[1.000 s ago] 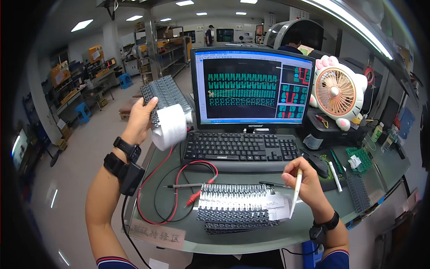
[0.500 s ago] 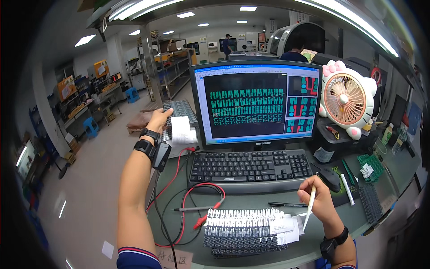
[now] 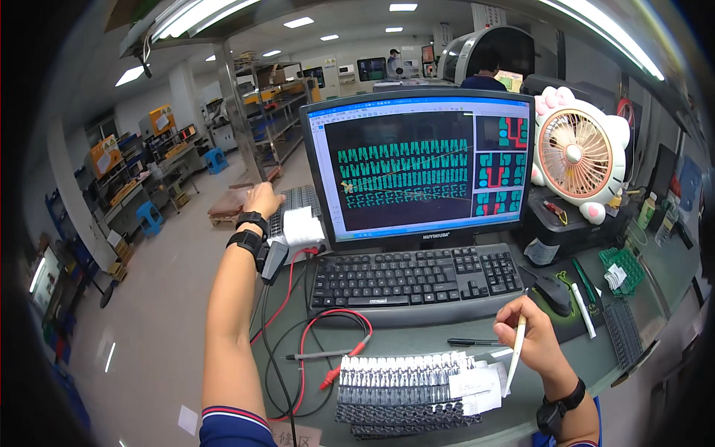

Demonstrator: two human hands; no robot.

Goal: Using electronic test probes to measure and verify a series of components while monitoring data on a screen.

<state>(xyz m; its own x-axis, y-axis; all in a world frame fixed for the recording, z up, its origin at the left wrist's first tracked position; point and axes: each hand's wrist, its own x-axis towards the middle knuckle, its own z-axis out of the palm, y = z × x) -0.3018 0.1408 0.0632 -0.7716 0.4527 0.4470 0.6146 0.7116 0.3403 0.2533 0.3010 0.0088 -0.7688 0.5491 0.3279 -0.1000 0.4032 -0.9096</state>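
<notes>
Beside the left edge of the monitor (image 3: 402, 175), at the far side of the desk (image 3: 410, 339), lies a stack of dark patterned panels (image 3: 299, 197), with a white paper slip (image 3: 300, 226) over its near part. Your left hand (image 3: 263, 200) touches this stack along its left side; the fingers are partly hidden, so I cannot tell whether they grip it. Your right hand (image 3: 527, 335) is closed around a white pen (image 3: 515, 356), whose lower end slants down beside the paper tags (image 3: 477, 389) on a second stack of panels (image 3: 398, 387), directly in front of you. Just left of that second stack, red and black test leads (image 3: 329, 377) loop across the desk. A black pen (image 3: 471, 343) lies behind it, and the keyboard (image 3: 417, 279) sits between it and the monitor. To the keyboard's right is a mouse (image 3: 553, 292), and beyond that a white and pink fan (image 3: 577, 153) stands on a black box (image 3: 585, 240).
</notes>
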